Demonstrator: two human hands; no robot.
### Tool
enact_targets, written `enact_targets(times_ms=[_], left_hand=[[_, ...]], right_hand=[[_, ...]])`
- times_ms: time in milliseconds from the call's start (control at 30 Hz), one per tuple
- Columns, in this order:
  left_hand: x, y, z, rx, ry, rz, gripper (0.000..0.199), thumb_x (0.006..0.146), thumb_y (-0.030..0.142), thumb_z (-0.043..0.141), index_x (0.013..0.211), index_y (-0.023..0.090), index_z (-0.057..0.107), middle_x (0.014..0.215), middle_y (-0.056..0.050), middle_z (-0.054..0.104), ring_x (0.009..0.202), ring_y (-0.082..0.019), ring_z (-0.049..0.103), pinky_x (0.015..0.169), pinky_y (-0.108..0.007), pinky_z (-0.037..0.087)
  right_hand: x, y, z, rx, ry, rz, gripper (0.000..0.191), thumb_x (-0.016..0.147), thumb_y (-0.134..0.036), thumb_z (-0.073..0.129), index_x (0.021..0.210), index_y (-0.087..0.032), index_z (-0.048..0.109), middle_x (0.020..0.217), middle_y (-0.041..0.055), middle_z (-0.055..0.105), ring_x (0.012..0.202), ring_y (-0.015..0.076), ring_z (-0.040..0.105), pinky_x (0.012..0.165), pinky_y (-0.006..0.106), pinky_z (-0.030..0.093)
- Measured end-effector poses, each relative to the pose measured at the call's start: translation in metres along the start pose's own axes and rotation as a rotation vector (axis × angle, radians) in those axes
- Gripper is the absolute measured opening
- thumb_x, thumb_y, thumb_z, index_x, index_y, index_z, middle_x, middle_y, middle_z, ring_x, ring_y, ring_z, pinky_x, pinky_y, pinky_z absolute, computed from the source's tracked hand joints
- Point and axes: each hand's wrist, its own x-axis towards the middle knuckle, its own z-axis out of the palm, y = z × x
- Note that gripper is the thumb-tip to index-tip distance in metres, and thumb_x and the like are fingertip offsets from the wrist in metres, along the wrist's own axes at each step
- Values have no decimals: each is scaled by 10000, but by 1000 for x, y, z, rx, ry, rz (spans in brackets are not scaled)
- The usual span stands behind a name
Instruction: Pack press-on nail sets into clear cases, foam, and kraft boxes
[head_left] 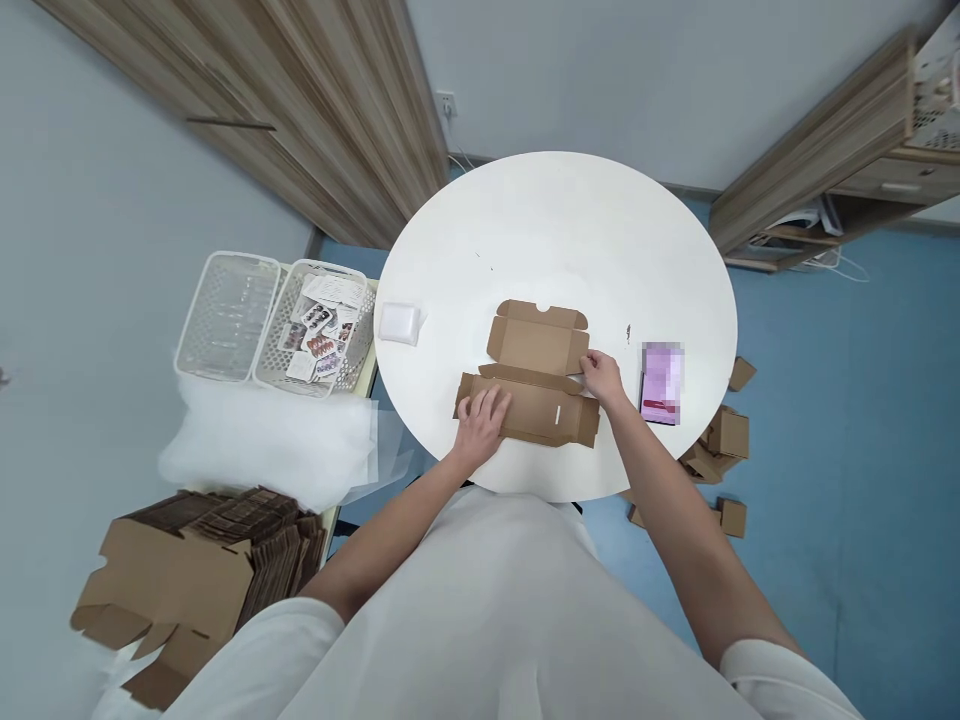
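Observation:
A brown cardboard box [536, 345], partly unfolded, lies on the white round table [555, 220] in front of me. Its far panel has small side flaps and a notched edge, and a crease runs between it and the near panel. My left hand [481, 425] rests on the left of the near panel with its fingers spread. At the right end of the crease, my right hand [602, 376] pinches a side flap of the box. A small white slot or mark [557, 414] shows on the near panel.
A white wrapped packet [400, 323] lies at the table's left, a blurred-out pink-screened device [661, 383] at its right. Further left are plastic baskets [352, 350], white foam sheeting [262, 440] and stacked flat cardboard boxes [176, 575]. Small folded boxes [727, 433] sit on the floor right.

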Motion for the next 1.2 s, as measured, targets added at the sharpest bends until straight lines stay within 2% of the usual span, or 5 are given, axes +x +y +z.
enact_targets(times_ms=[300,533,700,933,1200], left_hand=[[25,-11,-18,100,-96,50,1008,599,436,673,1389,164,110,1447,-129,148,1326,-329,-37,1026,-533,12],[22,-23,-17,95,-109,143,947,612,407,651,1382,171,152,1434,-115,207,1321,-342,-53,1024,-562,-5],[8,-34,-13,104,-83,194,965,591,397,662,1381,164,159,1427,-114,226,1323,-336,-25,1025,-557,-9],[-9,-38,-10,116,-70,219,983,556,406,671,1376,183,176,1437,-98,196,1324,-325,-60,1032,-547,-18],[-48,-92,3,-144,28,-293,984,627,504,602,1374,138,77,1430,-194,132,1289,-351,176,970,-514,240]], right_hand=[[-28,-12,2,-323,-124,-28,239,774,-286,359,659,-195,548,590,1,544,563,135,465,531,239,321],[-74,-15,12,-593,202,-233,571,781,-426,403,1271,-139,340,1246,169,434,1128,301,394,888,445,311],[-122,-9,29,-774,-25,-537,832,693,-526,518,1359,-152,189,1407,139,259,1291,298,195,1012,467,155],[-139,-3,78,-933,-154,-449,1089,556,-503,669,1388,-169,51,1450,123,151,1329,293,96,1028,505,103],[-133,1,81,-824,-171,-364,1049,574,-407,701,1388,-212,69,1455,105,143,1334,278,91,1009,477,215]])
